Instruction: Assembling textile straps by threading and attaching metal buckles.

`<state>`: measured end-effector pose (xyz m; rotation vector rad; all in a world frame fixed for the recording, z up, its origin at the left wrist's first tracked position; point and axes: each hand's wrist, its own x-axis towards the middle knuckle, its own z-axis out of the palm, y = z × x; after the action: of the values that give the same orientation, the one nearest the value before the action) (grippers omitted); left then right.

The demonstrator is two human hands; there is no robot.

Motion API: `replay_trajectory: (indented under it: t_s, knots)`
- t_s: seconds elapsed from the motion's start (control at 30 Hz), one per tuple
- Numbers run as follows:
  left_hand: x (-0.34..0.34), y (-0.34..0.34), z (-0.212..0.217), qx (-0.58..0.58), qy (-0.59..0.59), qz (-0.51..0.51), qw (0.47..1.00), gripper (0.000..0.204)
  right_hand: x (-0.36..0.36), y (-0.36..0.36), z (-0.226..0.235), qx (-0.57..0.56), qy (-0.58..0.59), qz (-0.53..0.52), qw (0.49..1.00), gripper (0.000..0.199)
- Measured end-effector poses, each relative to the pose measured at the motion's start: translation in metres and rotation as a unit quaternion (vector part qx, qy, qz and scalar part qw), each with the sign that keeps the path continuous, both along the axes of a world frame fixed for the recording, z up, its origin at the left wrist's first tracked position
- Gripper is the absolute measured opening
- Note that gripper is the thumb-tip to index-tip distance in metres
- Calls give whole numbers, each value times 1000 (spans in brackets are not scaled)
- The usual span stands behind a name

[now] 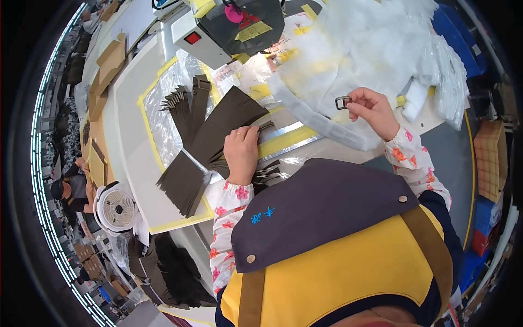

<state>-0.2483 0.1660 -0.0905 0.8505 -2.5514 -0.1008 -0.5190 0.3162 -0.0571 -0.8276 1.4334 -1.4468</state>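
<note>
My right hand (376, 111), raised at the right over the table, pinches a small dark metal buckle (342, 103) between thumb and fingertips. The buckle's frame is rectangular and hangs free of the table. Lower and to the left, my left hand (241, 155) is closed with curled fingers on a dark brown fabric strip (266, 126), whose end pokes out past the knuckles. Around that hand lie stacks of dark brown fabric pieces (223, 122), with narrow strips (180, 109) fanned out behind. Another strip with a buckle (202, 85) on it lies there too.
A sewing machine (239, 27) with a dark head stands at the far middle. White padding and clear plastic (348, 49) cover the far right. Yellow tape (289, 140) edges the tabletop. A white fan (116, 207) stands at the left; beyond it, a person (71, 188) works.
</note>
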Motion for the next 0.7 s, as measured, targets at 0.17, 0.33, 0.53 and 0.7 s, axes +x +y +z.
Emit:
replay_trajectory:
  t_s: [0.17,0.33,0.53,0.7]
  knots:
    - [3,-5,-7,-25,88,-12,996,23,13,-22,0,-34,77,12,996,10]
    - [12,-4,-6,-17,64,-11,998,23,23,-37,4,13,-118,1,993,13]
    - [15,-3,-8,-40,61,14,997,21,34,-41,-4,28,-127,42,991,10]
    - [19,3,-7,28,-13,55,998,23,46,-37,-13,-201,295,8,934,11]
